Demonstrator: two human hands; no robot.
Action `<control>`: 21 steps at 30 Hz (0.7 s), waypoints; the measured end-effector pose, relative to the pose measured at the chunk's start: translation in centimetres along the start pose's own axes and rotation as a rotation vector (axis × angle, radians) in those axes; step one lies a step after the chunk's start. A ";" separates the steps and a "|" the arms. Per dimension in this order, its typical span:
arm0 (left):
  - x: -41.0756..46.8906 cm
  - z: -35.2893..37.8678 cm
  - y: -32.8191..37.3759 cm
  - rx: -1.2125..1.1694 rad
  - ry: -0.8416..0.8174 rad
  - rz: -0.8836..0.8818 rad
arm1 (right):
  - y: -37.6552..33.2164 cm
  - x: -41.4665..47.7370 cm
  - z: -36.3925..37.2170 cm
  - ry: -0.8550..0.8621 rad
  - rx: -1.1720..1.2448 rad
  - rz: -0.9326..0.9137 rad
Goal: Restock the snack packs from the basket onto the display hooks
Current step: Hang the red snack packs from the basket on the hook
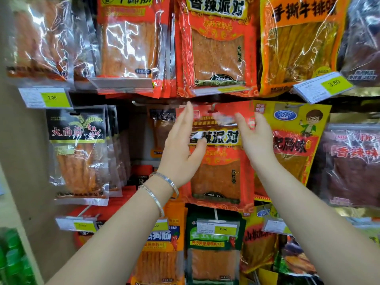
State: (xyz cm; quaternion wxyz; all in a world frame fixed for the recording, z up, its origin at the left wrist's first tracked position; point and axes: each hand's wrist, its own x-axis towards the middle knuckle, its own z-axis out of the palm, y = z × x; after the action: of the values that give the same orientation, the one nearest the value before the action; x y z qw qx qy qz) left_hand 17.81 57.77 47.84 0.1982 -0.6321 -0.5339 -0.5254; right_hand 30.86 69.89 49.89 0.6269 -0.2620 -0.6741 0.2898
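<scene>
The red clear-windowed plastic snack pack [218, 177] hangs in the display's middle row, its header on the thin metal display hook [213, 108]. The left hand [181, 145] lies against its left edge, fingers straight, thumb on the front. The right hand [257, 140] seems to pinch the upper right corner, though blur obscures the grip. Pushing it level and fully back should seat it. The clear price-tag strip [213, 89] overhangs just above; the yellow foil snack pack [294, 128] crowds the right edge.
</scene>
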 end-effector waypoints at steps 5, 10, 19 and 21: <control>-2.3 1.2 -4.3 0.251 -0.226 -0.086 | 3.3 -4.3 -0.8 0.181 -0.336 -0.358; -4.1 2.2 -7.9 0.418 -0.401 -0.075 | 7.2 -7.5 -0.3 -0.072 -0.715 -0.607; -2.7 3.8 -11.8 0.570 -0.583 -0.086 | 10.2 -3.8 3.8 -0.396 -1.058 -0.324; -2.2 4.1 -12.6 0.583 -0.617 -0.098 | 10.4 -3.4 4.6 -0.419 -1.083 -0.258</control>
State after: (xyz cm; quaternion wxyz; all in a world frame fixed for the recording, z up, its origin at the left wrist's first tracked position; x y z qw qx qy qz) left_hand 8.82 64.49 40.48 0.1745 -0.6510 -0.7238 -0.1477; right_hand 26.41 74.43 39.83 0.2878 -0.3978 -0.8617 -0.1283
